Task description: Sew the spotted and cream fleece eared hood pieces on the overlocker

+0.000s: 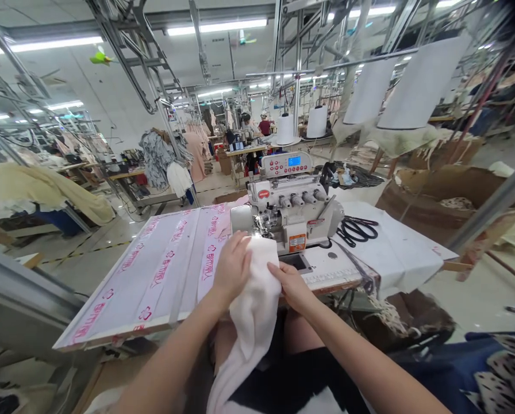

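A length of white fabric (260, 293) runs from the bed of an overlock sewing machine (291, 215) down over my lap. On its left edge, close to the lit needle area, my left hand (234, 264) holds the cloth with the fingers bent over it. My right hand (289, 282) pinches the right edge between thumb and fingers, slightly nearer to me. The fabric's far end reaches the front of the presser foot, where the exact contact is hidden. A control panel (288, 164) with a lit blue display tops the machine.
The table (154, 264) left of the machine has a printed plastic cover. Black cord (356, 230) lies coiled to the right. Large white thread cones (421, 86) stand at upper right, above a cardboard box (438, 195). Garments hang behind, and several people work farther off.
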Demonstrator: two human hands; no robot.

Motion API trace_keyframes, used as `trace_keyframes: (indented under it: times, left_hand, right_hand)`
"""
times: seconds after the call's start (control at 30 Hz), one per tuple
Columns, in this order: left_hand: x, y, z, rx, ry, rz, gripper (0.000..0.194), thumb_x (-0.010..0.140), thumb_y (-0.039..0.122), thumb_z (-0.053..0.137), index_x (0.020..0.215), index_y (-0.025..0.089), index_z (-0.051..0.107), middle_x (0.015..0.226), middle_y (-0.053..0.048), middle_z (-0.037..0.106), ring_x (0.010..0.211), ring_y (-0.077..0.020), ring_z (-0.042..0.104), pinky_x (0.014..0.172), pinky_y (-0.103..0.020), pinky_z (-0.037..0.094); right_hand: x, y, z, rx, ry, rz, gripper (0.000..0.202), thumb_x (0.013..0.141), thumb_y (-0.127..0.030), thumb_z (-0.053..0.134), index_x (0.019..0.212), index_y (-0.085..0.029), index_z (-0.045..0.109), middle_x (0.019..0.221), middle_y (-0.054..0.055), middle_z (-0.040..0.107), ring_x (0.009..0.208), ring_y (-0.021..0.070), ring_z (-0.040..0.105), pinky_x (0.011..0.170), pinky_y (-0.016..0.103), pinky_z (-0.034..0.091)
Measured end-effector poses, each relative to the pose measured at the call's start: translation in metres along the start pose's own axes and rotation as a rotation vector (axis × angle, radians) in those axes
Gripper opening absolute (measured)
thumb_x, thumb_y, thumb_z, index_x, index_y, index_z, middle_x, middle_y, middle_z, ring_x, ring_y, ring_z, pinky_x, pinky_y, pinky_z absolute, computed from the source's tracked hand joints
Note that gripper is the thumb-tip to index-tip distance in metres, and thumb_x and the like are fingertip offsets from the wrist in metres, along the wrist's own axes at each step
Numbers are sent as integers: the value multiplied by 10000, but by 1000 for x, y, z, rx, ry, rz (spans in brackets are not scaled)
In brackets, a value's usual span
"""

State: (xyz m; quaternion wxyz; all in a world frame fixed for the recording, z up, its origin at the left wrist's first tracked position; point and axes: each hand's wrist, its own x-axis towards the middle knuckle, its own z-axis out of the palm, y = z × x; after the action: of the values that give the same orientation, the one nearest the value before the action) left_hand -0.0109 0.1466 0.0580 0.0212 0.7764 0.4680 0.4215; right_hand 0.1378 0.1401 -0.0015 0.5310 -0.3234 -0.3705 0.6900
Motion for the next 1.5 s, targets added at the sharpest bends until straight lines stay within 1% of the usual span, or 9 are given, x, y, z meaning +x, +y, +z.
trace_keyframes:
  times: [0.27,0.57,0.7,0.77,0.9,1.03,1.13,1.2,1.5]
  left_hand:
    - [0,9,8,325,-309,-48,420,904,323,261,1298,215,356,1367,-85,355,1277,-236,276,982,-495,275]
    - [32,3,12,382,-338,-89,416,907,330,229,1258,192,405,1355,-115,364,1265,-261,283,934,-502,329]
    - [34,-5,15,278,-287,-81,402,895,356,283,1208,174,459,1326,-124,400,1252,-258,305,977,-484,295]
    - [23,-12,18,148,-171,-124,415,870,372,365,1219,162,446,1364,-122,340,1282,-245,251,1043,-445,224]
    - [-27,-21,17,-274,88,-498,718,772,373,555,1357,187,183,1424,-123,201,1301,-241,216,1064,-410,216]
    - [-93,-8,6,-790,-106,-778,666,744,343,598,1312,181,289,1244,-123,485,1098,-236,494,903,-355,420]
    - [-133,3,-2,-799,-314,-886,401,731,351,609,1048,109,569,987,-105,633,915,-228,574,788,-305,459]
    - [-152,4,-6,-717,-295,-925,334,736,360,602,952,106,619,904,-83,649,851,-206,574,756,-280,452]
    - [-151,6,-25,-1068,104,-1077,368,719,348,635,1018,137,588,844,-51,660,691,-127,581,627,-215,458]
  right_hand:
    - [-6,-3,-5,-47,-61,51,330,586,-361,743,819,-147,649,709,20,656,606,141,559,575,248,438]
    - [1,-6,-12,-134,-106,73,318,579,-369,740,791,-153,644,756,19,639,614,127,539,556,237,435]
    - [-12,6,-13,-239,-122,142,322,588,-395,727,778,-167,601,525,-57,501,380,51,349,359,177,265]
    - [-28,19,-14,-291,-192,184,277,600,-381,720,735,-169,604,476,-73,443,354,39,291,352,178,236]
    - [-66,51,-21,-367,-314,132,183,654,-362,685,692,-183,676,624,-4,592,558,145,524,577,271,439]
    - [-94,72,-33,-268,-317,125,260,689,-328,675,927,-226,672,909,37,659,902,260,576,835,369,432]
    - [-106,79,-40,-139,-314,206,366,691,-335,679,1035,-231,610,964,37,652,939,244,580,867,382,424]
    - [-110,81,-43,-114,-263,223,404,683,-346,687,1057,-232,586,988,36,647,935,224,582,861,373,429]
    - [-95,32,-30,-415,-304,73,235,730,-355,638,895,-189,660,930,36,647,928,215,551,868,347,413]
